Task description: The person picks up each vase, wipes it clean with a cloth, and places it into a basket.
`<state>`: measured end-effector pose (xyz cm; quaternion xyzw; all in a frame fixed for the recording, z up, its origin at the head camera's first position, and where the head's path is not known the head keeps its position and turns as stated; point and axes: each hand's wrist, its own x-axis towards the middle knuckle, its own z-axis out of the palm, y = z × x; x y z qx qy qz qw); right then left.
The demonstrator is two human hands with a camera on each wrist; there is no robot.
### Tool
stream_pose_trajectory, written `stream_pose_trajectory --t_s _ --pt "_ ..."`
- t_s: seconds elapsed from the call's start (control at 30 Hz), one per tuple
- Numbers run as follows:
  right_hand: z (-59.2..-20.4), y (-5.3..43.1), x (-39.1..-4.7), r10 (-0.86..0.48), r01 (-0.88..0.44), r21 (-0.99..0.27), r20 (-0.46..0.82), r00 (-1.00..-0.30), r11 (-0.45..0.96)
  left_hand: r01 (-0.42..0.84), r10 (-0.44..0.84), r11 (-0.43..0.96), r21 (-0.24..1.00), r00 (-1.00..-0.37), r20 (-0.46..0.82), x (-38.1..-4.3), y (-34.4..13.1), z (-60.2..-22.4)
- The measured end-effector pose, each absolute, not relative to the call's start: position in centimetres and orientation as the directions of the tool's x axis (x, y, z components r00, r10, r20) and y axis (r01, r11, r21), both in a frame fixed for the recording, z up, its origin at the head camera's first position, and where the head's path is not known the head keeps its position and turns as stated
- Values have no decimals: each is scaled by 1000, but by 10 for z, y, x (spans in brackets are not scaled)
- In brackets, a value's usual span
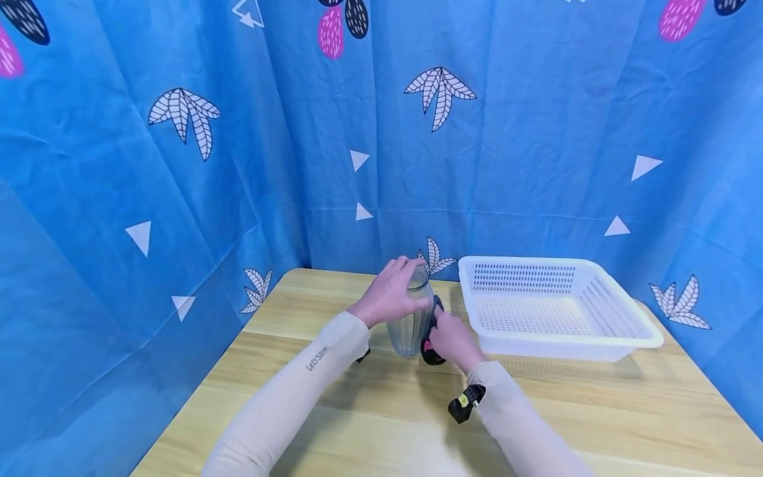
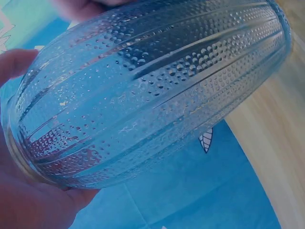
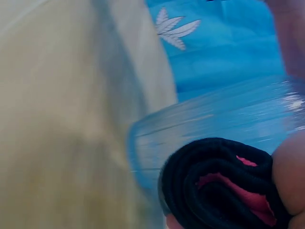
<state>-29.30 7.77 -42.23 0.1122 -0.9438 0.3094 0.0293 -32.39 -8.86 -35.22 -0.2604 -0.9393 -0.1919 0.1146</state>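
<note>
A clear ribbed glass jar [image 1: 408, 336] with a dimpled surface stands near the middle of the table, slightly tilted. My left hand [image 1: 395, 295] grips it around the neck by the rim, thumb on the near side. In the left wrist view the jar [image 2: 143, 100] fills the picture, with the left hand [image 2: 33, 205] at its mouth. My right hand [image 1: 454, 341] holds a rolled-up dark cloth [image 1: 432, 352] with a pink inner side close against the jar's right side. The spiral end of the cloth roll [image 3: 214, 164] shows in the right wrist view.
A white perforated plastic basket [image 1: 566, 341] sits to the right of the hands on the wooden table [image 1: 381, 424]. Blue patterned curtains [image 1: 393, 172] enclose the table at the back and on both sides.
</note>
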Motion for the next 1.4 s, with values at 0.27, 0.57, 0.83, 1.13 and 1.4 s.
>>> stream_pose_trajectory --t_s 0.27,0.57,0.83,1.13,1.4 --pt "-442 77 -285 -261 -258 -561 76 -962 787 448 375 882 148 -856 357 -325 -87 -354" --pt "-420 79 -262 -211 -230 -556 98 -972 799 380 341 921 89 -894 292 -319 -85 -344" --pt "-381 77 -244 -222 -395 -472 380 -898 788 413 364 878 242 -905 222 -315 -87 -335" --pt "-355 76 -262 -231 -435 -432 448 -864 790 476 425 827 301 -878 221 -319 -86 -339" --pt "-378 78 -283 -190 -282 -544 220 -957 791 499 429 812 304 -862 269 -323 -88 -345"
